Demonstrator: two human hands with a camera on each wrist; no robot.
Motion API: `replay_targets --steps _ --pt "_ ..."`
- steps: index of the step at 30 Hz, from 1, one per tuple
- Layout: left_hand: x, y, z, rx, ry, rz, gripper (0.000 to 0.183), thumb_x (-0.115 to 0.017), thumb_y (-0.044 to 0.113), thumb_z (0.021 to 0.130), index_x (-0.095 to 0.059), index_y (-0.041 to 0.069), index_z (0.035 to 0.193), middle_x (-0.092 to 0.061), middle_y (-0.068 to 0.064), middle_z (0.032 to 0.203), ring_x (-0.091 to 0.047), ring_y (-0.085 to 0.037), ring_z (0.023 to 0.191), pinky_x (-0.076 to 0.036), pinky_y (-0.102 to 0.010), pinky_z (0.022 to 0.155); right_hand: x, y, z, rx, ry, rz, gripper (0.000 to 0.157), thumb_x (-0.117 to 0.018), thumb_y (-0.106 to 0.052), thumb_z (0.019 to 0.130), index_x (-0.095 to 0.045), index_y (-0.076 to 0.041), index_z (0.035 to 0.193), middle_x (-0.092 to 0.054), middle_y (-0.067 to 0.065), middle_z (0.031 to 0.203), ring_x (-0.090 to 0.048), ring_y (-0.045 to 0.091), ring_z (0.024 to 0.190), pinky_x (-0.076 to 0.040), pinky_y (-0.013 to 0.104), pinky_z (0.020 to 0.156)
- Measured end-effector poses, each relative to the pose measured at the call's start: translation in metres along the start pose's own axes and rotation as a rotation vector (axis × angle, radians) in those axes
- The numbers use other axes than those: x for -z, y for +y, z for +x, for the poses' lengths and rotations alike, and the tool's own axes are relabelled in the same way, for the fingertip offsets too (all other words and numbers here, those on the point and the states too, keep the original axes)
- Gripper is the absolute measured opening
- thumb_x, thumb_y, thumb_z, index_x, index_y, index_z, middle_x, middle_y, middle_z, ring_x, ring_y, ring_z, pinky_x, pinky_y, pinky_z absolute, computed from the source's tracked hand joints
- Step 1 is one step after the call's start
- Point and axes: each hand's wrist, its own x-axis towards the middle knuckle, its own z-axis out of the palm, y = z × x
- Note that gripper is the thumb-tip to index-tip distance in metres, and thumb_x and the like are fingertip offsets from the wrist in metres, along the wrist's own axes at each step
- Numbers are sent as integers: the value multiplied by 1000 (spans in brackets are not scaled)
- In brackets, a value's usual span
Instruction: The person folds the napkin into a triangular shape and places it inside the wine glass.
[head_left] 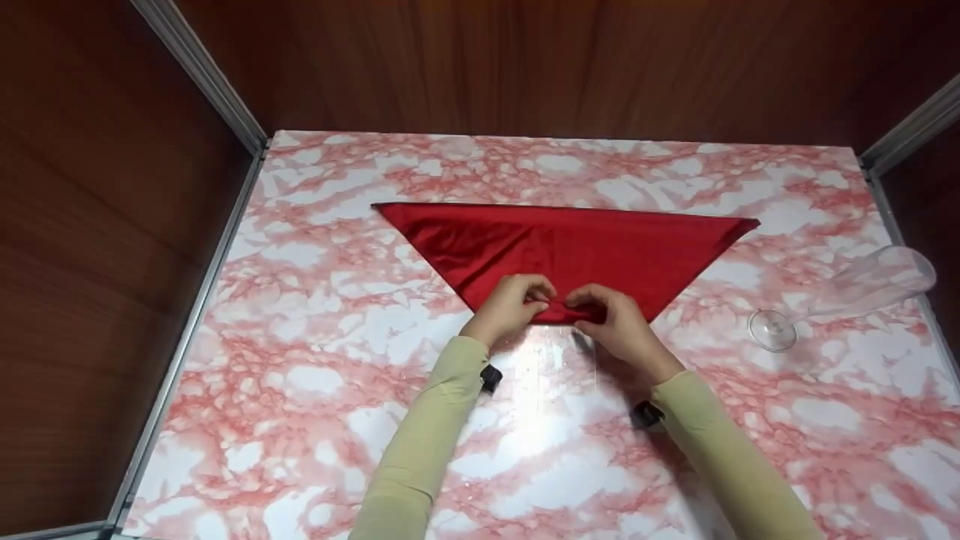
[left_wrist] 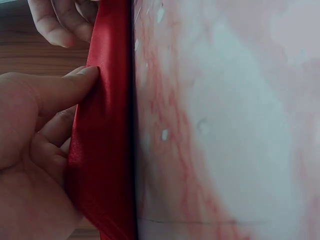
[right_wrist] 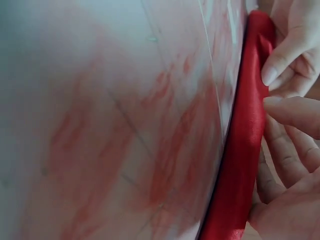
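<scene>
A shiny red cloth (head_left: 600, 247) with a dark edge lies spread in a trapezoid, its long side away from me and its short side near me. At the middle of the short side, my left hand (head_left: 510, 306) pinches the turned-over fabric between thumb and fingers. Close beside it, my right hand (head_left: 619, 324) pinches the same strip. In the left wrist view, the left thumb (left_wrist: 75, 87) presses on a folded red band (left_wrist: 107, 125). The right wrist view shows both thumbs close together on the band (right_wrist: 245, 120).
A clear stemmed glass (head_left: 885, 279) stands at the right of the table, its round foot (head_left: 773, 330) towards the cloth. The table top (head_left: 315, 420) has a red-and-white marbled pattern. Brown wood panels (head_left: 525, 67) enclose the back and sides.
</scene>
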Motion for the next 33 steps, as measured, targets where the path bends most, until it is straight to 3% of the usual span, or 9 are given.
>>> replay_targets --steps 12,20,27,33 --pt "-1 -1 4 -1 6 56 15 -64 -4 88 -67 2 101 -67 -5 95 -61 -11 85 -48 -19 77 1 3 6 -63 -54 -10 38 -67 14 79 -63 -2 114 -67 8 102 -60 23 103 -46 42 91" --pt "0 6 1 -63 14 233 17 -68 4 86 -68 5 103 -67 -5 99 -61 -16 95 -45 -22 85 2 4 6 -58 -37 -14 35 -65 13 81 -63 -1 114 -67 10 102 -62 24 99 -49 43 87" --pt "1 10 -3 -125 -35 224 26 -76 5 79 -70 9 104 -69 1 100 -61 -13 95 -41 -23 88 3 5 9 -49 2 -32 32 -66 9 83 -63 -2 113 -68 10 101 -63 21 95 -51 39 84" --pt "0 6 -3 -112 -23 254 35 -77 -3 76 -69 11 107 -68 3 101 -59 -12 96 -43 -21 87 5 6 12 -39 25 -52 30 -66 9 83 -63 -1 111 -69 10 100 -64 21 93 -52 36 79"
